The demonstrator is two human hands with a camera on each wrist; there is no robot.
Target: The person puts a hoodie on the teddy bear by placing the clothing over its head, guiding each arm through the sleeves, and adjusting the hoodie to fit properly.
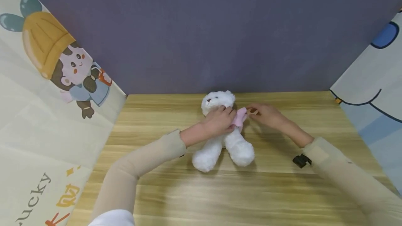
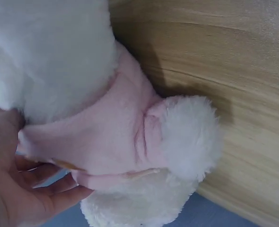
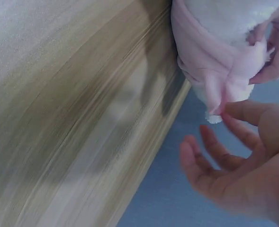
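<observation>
A white plush teddy bear (image 1: 240,150) lies on the table with its head toward the back and its legs toward me. It wears a pink garment (image 2: 106,135), which covers part of its body and one arm. My left hand (image 1: 220,120) lies across the bear's chest. In the left wrist view its fingers (image 2: 68,193) grip the edge of the pink cloth. At the bear's right side, my right hand (image 1: 268,116) pinches the end of the pink sleeve (image 3: 220,94) between thumb and index finger; its other fingers are loosely bent.
A small black object (image 1: 301,161) is beside my right sleeve. A dark grey-blue panel (image 1: 201,34) rises behind the wooden table (image 1: 201,198). Printed sheets with cartoon figures (image 1: 80,65) line the left and right sides.
</observation>
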